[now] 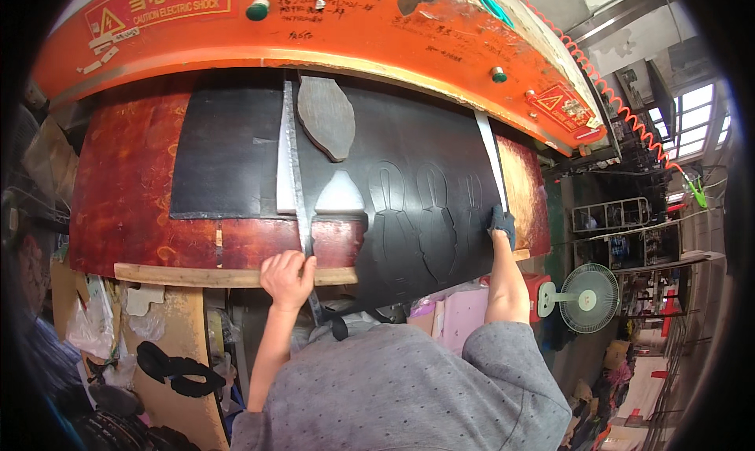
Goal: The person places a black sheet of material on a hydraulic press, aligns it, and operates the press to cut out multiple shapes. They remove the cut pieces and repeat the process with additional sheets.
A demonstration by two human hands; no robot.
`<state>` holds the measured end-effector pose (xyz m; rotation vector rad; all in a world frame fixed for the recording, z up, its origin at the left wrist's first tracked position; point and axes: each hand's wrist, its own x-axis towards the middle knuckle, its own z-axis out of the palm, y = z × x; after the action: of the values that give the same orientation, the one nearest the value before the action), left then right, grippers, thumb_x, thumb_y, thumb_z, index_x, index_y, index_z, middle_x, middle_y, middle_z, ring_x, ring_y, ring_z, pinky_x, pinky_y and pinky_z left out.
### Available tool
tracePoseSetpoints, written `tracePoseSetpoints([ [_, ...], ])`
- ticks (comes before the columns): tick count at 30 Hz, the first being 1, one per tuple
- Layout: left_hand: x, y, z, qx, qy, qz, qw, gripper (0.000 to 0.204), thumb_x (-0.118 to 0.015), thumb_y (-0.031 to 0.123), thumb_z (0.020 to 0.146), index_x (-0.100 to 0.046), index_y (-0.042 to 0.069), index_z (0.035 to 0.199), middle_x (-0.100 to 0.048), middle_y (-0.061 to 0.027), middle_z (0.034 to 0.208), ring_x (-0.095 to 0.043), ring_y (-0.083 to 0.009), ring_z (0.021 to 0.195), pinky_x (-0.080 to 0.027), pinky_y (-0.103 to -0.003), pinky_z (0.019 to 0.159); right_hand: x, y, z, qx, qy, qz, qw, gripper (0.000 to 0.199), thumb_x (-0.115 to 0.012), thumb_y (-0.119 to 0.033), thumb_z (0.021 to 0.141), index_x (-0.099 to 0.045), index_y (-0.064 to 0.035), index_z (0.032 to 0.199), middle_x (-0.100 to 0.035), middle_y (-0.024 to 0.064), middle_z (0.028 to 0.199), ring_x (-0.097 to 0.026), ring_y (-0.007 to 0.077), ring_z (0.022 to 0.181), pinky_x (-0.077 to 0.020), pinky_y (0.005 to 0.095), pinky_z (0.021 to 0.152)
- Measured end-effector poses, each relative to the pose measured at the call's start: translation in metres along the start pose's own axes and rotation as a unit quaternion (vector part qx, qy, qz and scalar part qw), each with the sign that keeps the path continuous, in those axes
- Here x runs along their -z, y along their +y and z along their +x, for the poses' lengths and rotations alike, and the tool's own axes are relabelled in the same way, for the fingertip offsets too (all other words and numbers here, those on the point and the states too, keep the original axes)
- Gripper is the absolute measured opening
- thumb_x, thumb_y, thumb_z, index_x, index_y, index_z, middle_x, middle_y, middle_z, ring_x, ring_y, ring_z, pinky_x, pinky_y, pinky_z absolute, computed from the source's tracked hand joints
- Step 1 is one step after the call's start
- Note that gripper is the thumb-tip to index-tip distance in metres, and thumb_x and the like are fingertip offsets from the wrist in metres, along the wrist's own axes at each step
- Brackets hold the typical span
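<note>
A large black sheet [409, 136], leather-like, lies across the work board and hangs over its front edge. Long oval outlines [436, 223] are marked or cut into its right half. Toward its far left rests a dark, leaf-shaped block [326, 117]; below that, a gap shows a white pad [340, 191]. A narrow grey strip [292, 152] runs along the sheet's left side. My bare left hand [287, 279] is closed by the front wooden edge, thumb against this strip. My right hand [502, 225], in a dark glove, grips the sheet's right edge.
An orange machine beam [314, 38] with green buttons spans the far side. The red-brown board [126, 176] carries another black piece [228, 152] on the left. A wooden rail [189, 276] edges the front. A fan [586, 298] stands at right; black cut pieces [181, 372] lie lower left.
</note>
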<state>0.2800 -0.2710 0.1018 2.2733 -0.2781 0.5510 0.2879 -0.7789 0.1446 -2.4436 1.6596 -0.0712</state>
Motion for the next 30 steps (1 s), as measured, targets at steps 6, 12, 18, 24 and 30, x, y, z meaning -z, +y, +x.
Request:
tracePoseSetpoints([
  [6,-0.010,-0.014,-0.008,-0.002,0.029,-0.010,1.000,0.022,-0.069,0.022,0.078,-0.056,0.008,0.068,-0.057,-0.0062,0.069,-0.056,-0.0269,0.063,-0.039,-0.037,0.062,0.006,0.054,0.018,0.176,0.009,-0.175,0.969,0.031,-0.043,-0.030,0.096,-0.055,-0.0180,0.122,-0.065,0.0245,0.096,-0.062,0.0383,0.103,-0.0504,0.0468,0.080],
  [12,-0.004,-0.028,-0.006,-0.073,0.027,-0.050,0.996,0.025,-0.068,0.018,0.075,-0.049,0.008,0.064,-0.052,-0.0072,0.065,-0.053,-0.0288,0.062,-0.039,-0.038,0.061,-0.013,0.102,-0.010,0.174,0.009,-0.018,0.985,0.075,-0.037,-0.067,0.086,-0.067,-0.0002,0.100,-0.063,0.0281,0.108,-0.058,0.0454,0.104,-0.0434,0.0511,0.087],
  [18,-0.001,-0.035,-0.004,-0.093,-0.004,-0.073,0.993,0.026,-0.066,0.018,0.069,-0.044,0.009,0.060,-0.048,-0.0062,0.063,-0.051,-0.0272,0.059,-0.039,-0.037,0.057,-0.041,0.104,0.004,0.174,-0.006,-0.094,0.980,0.072,-0.035,-0.065,0.087,-0.066,-0.0033,0.105,-0.063,0.0270,0.109,-0.059,0.0431,0.104,-0.0447,0.0495,0.087],
  [24,-0.012,-0.032,-0.006,-0.101,0.027,-0.032,0.994,0.026,-0.068,0.019,0.068,-0.045,0.010,0.060,-0.049,-0.0059,0.064,-0.053,-0.0264,0.060,-0.041,-0.037,0.055,-0.018,0.073,-0.028,0.078,-0.003,-0.126,0.989,0.058,-0.053,-0.051,0.087,-0.053,-0.0095,0.127,-0.059,0.0234,0.122,-0.058,0.0389,0.112,-0.0441,0.0470,0.096],
  [30,-0.023,-0.038,-0.003,-0.122,0.082,0.004,0.989,0.023,-0.070,0.021,0.069,-0.051,0.010,0.063,-0.054,-0.0060,0.068,-0.056,-0.0272,0.064,-0.043,-0.038,0.057,0.018,0.002,-0.057,0.199,-0.013,0.357,0.912,0.039,-0.056,-0.033,0.088,-0.067,0.0025,0.099,-0.067,0.0132,0.081,-0.064,0.0233,0.079,-0.0486,0.0344,0.070],
])
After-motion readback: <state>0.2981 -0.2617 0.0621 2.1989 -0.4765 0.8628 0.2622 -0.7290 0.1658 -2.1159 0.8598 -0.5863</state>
